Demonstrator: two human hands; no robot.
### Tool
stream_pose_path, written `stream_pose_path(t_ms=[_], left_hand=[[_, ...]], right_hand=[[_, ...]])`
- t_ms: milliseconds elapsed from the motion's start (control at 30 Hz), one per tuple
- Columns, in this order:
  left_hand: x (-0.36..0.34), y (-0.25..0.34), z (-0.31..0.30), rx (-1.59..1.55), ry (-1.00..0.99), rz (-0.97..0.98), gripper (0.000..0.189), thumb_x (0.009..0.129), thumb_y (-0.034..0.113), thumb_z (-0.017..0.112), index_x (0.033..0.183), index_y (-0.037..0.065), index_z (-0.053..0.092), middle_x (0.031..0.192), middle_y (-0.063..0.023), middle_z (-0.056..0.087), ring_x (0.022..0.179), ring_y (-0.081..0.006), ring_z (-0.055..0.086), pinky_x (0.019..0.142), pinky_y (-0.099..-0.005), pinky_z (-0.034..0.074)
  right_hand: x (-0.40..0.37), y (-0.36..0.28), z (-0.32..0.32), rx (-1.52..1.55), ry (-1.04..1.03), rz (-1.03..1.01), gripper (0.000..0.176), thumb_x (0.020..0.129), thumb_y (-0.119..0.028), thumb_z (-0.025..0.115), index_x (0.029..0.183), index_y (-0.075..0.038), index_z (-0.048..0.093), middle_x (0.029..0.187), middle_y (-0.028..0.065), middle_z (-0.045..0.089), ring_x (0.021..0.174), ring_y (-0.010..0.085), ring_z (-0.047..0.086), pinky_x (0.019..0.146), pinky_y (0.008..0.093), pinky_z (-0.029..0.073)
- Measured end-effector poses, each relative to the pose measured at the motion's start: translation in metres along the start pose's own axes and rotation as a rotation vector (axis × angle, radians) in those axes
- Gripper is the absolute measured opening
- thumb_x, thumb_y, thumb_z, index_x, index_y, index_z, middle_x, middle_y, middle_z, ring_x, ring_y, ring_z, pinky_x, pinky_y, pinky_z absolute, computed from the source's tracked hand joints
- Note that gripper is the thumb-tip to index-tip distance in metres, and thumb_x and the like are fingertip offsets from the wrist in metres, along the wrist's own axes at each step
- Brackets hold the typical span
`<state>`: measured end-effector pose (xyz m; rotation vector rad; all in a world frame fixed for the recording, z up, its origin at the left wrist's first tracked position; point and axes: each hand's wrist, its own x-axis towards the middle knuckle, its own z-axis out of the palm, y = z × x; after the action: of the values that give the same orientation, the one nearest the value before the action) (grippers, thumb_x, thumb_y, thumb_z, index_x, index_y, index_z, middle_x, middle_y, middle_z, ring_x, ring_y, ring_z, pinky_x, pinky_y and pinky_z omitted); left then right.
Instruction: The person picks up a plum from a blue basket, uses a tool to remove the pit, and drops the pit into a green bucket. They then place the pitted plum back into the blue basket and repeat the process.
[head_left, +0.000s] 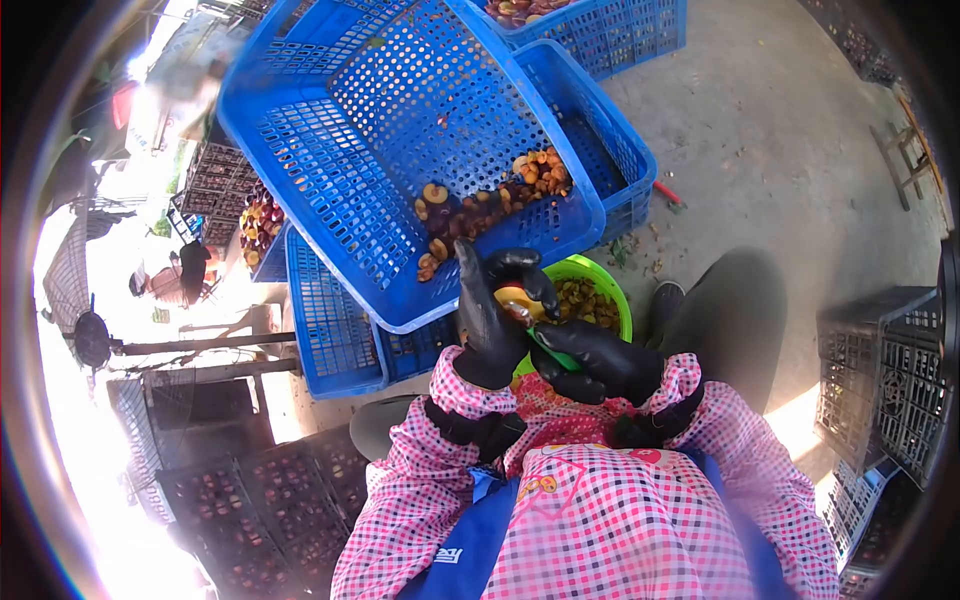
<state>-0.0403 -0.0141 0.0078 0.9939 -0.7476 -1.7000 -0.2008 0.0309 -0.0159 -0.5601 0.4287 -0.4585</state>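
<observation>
In a black glove, my left hand point(488, 315) is closed around a plum point(516, 298) with yellow and reddish flesh. My right hand point(610, 362), gloved in black too, grips a green-handled tool point(556, 346). Its tip meets the fruit; the blade is too small to make out. Just beyond and below the hands stands a bright green bucket point(627, 308) holding greenish-brown pieces point(585, 300). A large blue crate point(340, 170) lies tilted toward me, with cut plum halves point(540, 172) and darker plums point(465, 215) gathered along its low side.
More blue crates point(335, 340) sit under and behind the tilted one. Dark crates of plums point(265, 480) are at the lower left. Stacked black crates point(880, 375) stand at the right. A red stick point(667, 192) lies on the concrete floor point(740, 130).
</observation>
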Motion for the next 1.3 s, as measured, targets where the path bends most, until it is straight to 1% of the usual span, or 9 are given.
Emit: stream_pose_path(t_ms=[267, 333, 533, 633, 767, 833, 900, 933, 1300], left_hand=[[0.093, 0.058, -0.035, 0.091, -0.002, -0.082, 0.033, 0.098, 0.035, 0.049, 0.095, 0.004, 0.063, 0.073, -0.0056, 0.059, 0.069, -0.0213, 0.061, 0.062, -0.0327, 0.051], [0.133, 0.066, -0.057, 1.053, -0.294, 0.408, 0.024, 0.09, 0.019, 0.057, 0.106, 0.002, 0.063, 0.082, -0.0097, 0.065, 0.081, -0.0229, 0.065, 0.073, -0.0334, 0.052], [0.264, -0.027, -0.19, 1.833, -0.551, 0.093, 0.032, 0.091, 0.023, 0.055, 0.12, 0.012, 0.063, 0.106, -0.0082, 0.069, 0.095, -0.0183, 0.066, 0.077, -0.0351, 0.052], [0.253, -0.026, -0.123, 1.682, -0.765, -0.105, 0.033, 0.092, 0.024, 0.055, 0.122, 0.014, 0.061, 0.111, -0.0072, 0.067, 0.098, -0.0176, 0.065, 0.076, -0.0335, 0.051], [0.259, -0.023, -0.123, 1.1, -0.367, -0.622, 0.033, 0.097, 0.026, 0.049, 0.128, 0.018, 0.058, 0.11, -0.0068, 0.067, 0.097, -0.0166, 0.064, 0.075, -0.0314, 0.051], [0.273, -0.036, -0.159, 1.348, -0.617, -0.364, 0.03, 0.093, 0.027, 0.056, 0.119, 0.013, 0.062, 0.099, -0.0063, 0.068, 0.089, -0.0174, 0.064, 0.075, -0.032, 0.05], [0.263, -0.031, -0.15, 1.734, -0.964, 0.39, 0.028, 0.09, 0.028, 0.062, 0.109, 0.009, 0.067, 0.087, -0.0058, 0.069, 0.08, -0.0183, 0.064, 0.074, -0.0325, 0.05], [0.259, -0.014, -0.151, 1.858, -0.663, -0.329, 0.031, 0.086, 0.023, 0.065, 0.112, 0.006, 0.064, 0.091, -0.0078, 0.068, 0.084, -0.0168, 0.063, 0.079, -0.031, 0.049], [0.012, 0.069, -0.026, 0.551, -0.204, -0.208, 0.06, 0.081, 0.012, 0.061, 0.137, -0.001, 0.042, 0.121, -0.0101, 0.058, 0.097, -0.0179, 0.059, 0.086, -0.0311, 0.048]], right_hand=[[0.0, 0.0, 0.008, -0.423, 0.1, -0.151, 0.04, 0.098, -0.036, 0.05, 0.085, -0.001, 0.064, 0.067, 0.0065, 0.062, 0.06, 0.0223, 0.06, 0.058, 0.0357, 0.047], [0.004, 0.009, 0.002, -0.643, 0.205, -0.237, 0.037, 0.096, -0.035, 0.054, 0.084, -0.002, 0.065, 0.068, 0.0108, 0.062, 0.062, 0.0272, 0.062, 0.059, 0.039, 0.047], [0.008, 0.012, -0.014, -0.911, 0.399, -0.422, 0.033, 0.088, -0.036, 0.063, 0.081, -0.003, 0.065, 0.07, 0.0202, 0.062, 0.066, 0.0369, 0.063, 0.062, 0.0455, 0.049], [0.009, 0.014, -0.019, -0.888, 0.443, -0.433, 0.036, 0.088, -0.039, 0.063, 0.08, -0.004, 0.064, 0.066, 0.0196, 0.061, 0.063, 0.0368, 0.063, 0.06, 0.0459, 0.05], [0.013, 0.014, -0.018, -0.868, 0.414, -0.335, 0.038, 0.088, -0.041, 0.062, 0.082, -0.004, 0.064, 0.068, 0.0194, 0.062, 0.062, 0.0374, 0.063, 0.06, 0.0455, 0.05], [0.015, 0.014, -0.016, -0.885, 0.409, -0.323, 0.038, 0.088, -0.041, 0.062, 0.083, -0.004, 0.064, 0.069, 0.0196, 0.063, 0.062, 0.0377, 0.063, 0.061, 0.0454, 0.05], [0.015, 0.013, -0.012, -0.87, 0.442, -0.291, 0.036, 0.088, -0.04, 0.062, 0.084, -0.004, 0.064, 0.071, 0.0197, 0.064, 0.066, 0.0381, 0.064, 0.062, 0.0453, 0.05], [0.016, 0.013, -0.01, -0.872, 0.439, -0.3, 0.036, 0.088, -0.04, 0.062, 0.084, -0.004, 0.064, 0.071, 0.0197, 0.064, 0.066, 0.0381, 0.064, 0.062, 0.0453, 0.05], [0.023, 0.013, 0.002, -0.829, 0.749, -0.645, 0.024, 0.093, -0.029, 0.056, 0.103, -0.007, 0.057, 0.07, 0.0171, 0.063, 0.063, 0.0356, 0.063, 0.056, 0.0465, 0.046]])
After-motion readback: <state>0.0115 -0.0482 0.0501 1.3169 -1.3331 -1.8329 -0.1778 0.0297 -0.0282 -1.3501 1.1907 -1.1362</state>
